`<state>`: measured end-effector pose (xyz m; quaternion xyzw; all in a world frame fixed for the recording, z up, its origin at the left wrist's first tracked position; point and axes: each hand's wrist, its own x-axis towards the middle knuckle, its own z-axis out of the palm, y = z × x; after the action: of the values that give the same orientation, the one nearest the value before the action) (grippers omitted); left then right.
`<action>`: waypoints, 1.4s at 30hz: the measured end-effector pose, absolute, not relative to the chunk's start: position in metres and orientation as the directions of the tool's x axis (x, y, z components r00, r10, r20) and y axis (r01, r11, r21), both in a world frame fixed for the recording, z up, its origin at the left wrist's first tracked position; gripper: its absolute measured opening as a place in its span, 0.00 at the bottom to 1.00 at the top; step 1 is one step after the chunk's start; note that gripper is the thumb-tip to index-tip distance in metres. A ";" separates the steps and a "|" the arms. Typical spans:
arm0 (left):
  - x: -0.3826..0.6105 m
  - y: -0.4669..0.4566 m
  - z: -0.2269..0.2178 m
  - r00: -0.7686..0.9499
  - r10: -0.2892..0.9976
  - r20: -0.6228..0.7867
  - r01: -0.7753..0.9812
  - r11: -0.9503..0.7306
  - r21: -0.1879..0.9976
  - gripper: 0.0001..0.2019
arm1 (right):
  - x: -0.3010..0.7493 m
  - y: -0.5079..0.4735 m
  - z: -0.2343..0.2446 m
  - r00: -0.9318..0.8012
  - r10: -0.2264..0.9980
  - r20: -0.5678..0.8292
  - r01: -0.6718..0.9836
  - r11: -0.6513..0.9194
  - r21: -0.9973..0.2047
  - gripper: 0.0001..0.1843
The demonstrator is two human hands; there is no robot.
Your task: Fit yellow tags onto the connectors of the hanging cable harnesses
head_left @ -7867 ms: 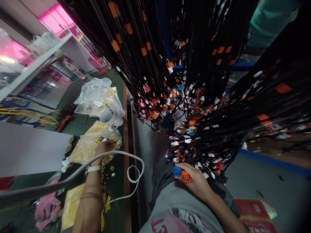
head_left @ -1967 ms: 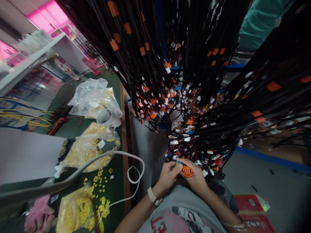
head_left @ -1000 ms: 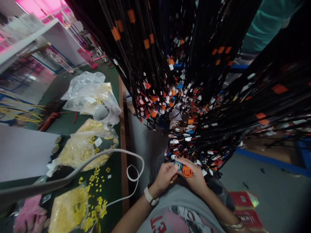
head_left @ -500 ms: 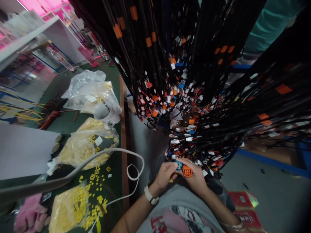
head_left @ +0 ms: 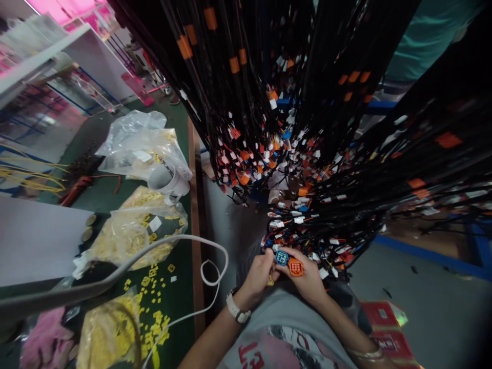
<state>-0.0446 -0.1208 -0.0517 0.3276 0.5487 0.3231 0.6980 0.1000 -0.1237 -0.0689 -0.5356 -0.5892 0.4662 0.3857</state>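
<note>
In front of my body, my right hand (head_left: pixel 307 277) is closed around two wire connectors, an orange connector (head_left: pixel 295 267) and a blue connector (head_left: pixel 282 257) beside it. Both connector faces point up toward me. My left hand (head_left: pixel 259 274) is closed just left of the blue connector, its thumb and fingertips close to it. A small yellow plastic piece (head_left: pixel 270 281) pokes out under the left fingers. Just beyond my hands hang the ends of black wire harnesses (head_left: pixel 307 228) with many white, red and orange connectors.
On the left, a green-topped bench (head_left: pixel 180 271) carries bags of yellow pieces (head_left: pixel 111 328), loose yellow pieces, a white mug (head_left: pixel 165 182) and a pink glove (head_left: pixel 48 335). A white cable (head_left: pixel 200 238) loops over its edge. A red box (head_left: pixel 388 328) lies at lower right.
My left thumb has drawn back to the left off the blue connector, so its face shows more fully. The right hand keeps its hold on both connectors, nearly still.
</note>
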 end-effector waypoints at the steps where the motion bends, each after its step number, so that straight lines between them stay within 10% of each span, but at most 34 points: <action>1: -0.047 -0.118 -0.052 0.125 0.808 -0.576 -0.134 0.589 0.797 0.30 | 0.099 -0.123 -0.069 -0.125 0.990 -0.063 0.286 -0.025 -0.958 0.17; 6: -0.065 -0.103 -0.042 -0.074 0.795 -0.602 -0.466 0.506 0.726 0.20 | 0.096 -0.120 -0.070 -0.133 0.981 -0.143 0.349 -0.089 -0.933 0.18; 12: -0.068 -0.106 -0.031 0.162 0.856 -0.491 -0.524 0.497 0.692 0.18 | 0.095 -0.115 -0.070 -0.170 0.962 -0.213 0.437 -0.120 -0.892 0.17; 26: -0.059 -0.115 -0.037 0.106 0.966 -0.237 0.026 0.236 0.971 0.16 | 0.097 -0.110 -0.060 -0.253 0.910 -0.328 0.607 -0.114 -0.786 0.19; 42: -0.059 -0.121 -0.034 0.305 0.940 0.154 0.450 -0.285 0.846 0.17 | 0.098 -0.111 -0.059 -0.288 0.911 -0.295 0.555 -0.092 -0.827 0.20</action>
<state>-0.0586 -0.1207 -0.0337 0.7246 0.4796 0.3428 0.3571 0.0980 -0.1109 -0.0589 -0.5663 -0.6474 0.4744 0.1875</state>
